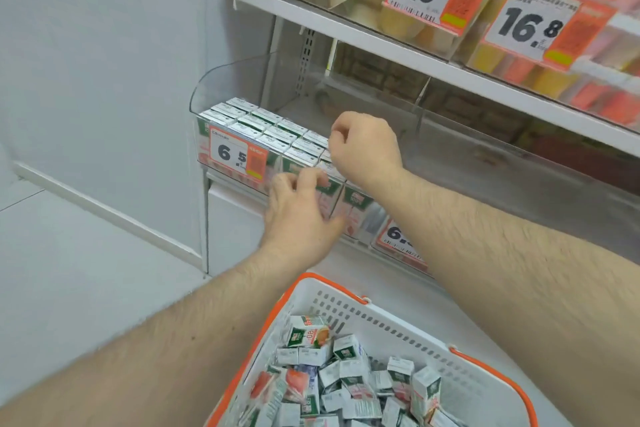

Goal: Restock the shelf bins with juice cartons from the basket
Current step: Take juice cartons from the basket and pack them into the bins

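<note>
Clear plastic walls the shelf bin (242,80) at ten o'clock from centre, and its left end is already packed with upright juice cartons (263,130) in tight rows behind a 6.5 price tag (237,156). Towards two o'clock I see the bin run on bare.

At six o'clock sits the white basket (381,319) with its orange rim, heaped with loose cartons (349,378) lying every way.

My right hand (365,149) reaches over the bin's front lip at centre, fingers curled down at the end of the packed rows; I cannot tell whether they pinch a carton or merely nudge one. My left hand (299,215) lies against the bin's clear front just below, fingers bent onto the lip, seemingly steadying it.

My worry is the row's open end: nothing braces it on the right, so a carton set down crooked could tip sideways and take its neighbours with it. Leaning hard on the front wall could also shift the bin, or knock the tag loose.
</note>
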Motion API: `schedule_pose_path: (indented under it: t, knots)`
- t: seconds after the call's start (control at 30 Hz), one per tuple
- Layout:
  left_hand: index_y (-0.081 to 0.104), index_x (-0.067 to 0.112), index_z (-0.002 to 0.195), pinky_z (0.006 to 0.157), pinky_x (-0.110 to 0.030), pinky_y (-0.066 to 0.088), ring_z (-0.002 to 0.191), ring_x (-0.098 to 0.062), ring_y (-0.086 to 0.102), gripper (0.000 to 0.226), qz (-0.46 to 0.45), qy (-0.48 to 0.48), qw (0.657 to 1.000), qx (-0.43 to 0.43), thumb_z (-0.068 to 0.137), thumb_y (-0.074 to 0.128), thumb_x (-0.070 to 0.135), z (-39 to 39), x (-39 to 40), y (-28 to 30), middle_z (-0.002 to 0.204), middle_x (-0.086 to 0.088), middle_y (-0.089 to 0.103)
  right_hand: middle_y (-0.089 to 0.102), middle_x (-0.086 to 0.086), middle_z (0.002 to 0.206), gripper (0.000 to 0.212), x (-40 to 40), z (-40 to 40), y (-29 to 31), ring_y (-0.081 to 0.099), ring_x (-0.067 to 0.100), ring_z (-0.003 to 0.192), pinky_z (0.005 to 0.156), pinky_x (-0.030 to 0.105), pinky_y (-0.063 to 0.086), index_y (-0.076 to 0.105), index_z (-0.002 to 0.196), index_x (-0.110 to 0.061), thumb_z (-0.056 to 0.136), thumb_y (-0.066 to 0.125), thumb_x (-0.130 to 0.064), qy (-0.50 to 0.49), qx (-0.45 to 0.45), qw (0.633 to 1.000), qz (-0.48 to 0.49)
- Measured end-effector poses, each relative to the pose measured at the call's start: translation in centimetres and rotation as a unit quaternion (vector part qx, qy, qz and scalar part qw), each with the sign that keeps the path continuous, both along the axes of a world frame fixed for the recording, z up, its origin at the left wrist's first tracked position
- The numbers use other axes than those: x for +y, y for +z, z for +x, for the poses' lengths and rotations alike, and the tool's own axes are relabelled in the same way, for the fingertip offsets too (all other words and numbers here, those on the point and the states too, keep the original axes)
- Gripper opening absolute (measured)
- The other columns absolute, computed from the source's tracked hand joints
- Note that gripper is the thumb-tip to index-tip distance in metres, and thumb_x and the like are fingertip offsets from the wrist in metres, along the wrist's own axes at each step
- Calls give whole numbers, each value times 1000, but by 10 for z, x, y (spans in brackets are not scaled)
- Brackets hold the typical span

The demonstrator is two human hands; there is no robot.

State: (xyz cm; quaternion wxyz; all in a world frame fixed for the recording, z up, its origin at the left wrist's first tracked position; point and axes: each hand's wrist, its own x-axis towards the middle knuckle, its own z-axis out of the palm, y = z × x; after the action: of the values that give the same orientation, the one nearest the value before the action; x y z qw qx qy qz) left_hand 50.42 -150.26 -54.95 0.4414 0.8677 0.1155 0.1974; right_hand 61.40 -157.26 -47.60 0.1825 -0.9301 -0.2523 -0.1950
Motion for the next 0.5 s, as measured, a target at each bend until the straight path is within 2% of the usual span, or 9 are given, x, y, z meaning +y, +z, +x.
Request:
schedule_pose_path:
  t: [0.2, 0.3, 0.37, 0.5]
  knots:
    - [45, 21, 119, 101, -41, 40, 116, -28, 41, 49, 18, -91, 995, 30, 77, 70, 27, -30, -31, -12, 116, -4, 40, 66, 1, 65, 24, -54, -71, -38, 60, 26, 69, 63, 32, 39, 67, 66, -14, 73, 47, -26, 53, -82, 991, 91]
    - [46, 22, 120, 98, -46, 43, 117, -28, 41, 48, 26, -147, 988, 48, 76, 67, 26, -45, -53, -30, 119, -4, 44, 64, 1, 64, 21, -90, -99, -69, 58, 24, 68, 64, 33, 41, 66, 65, -12, 74, 51, -22, 33, -29, 992, 119]
    - [47, 23, 118, 98, -46, 43, 119, -28, 42, 46, 64, -183, 978, 71, 76, 66, 23, -53, -65, -46, 120, -5, 47, 62, -2, 66, 21, -114, -114, -91, 56, 21, 69, 63, 32, 44, 67, 68, -12, 75, 50, -24, 8, 21, 992, 122]
    - [46, 20, 127, 97, -46, 43, 118, -31, 45, 53, 154, -246, 949, 123, 77, 62, 21, -65, -84, -89, 123, -9, 47, 67, 0, 71, 24, -155, -134, -139, 58, 22, 73, 67, 31, 45, 69, 71, -15, 77, 48, -27, -26, 94, 991, 92]
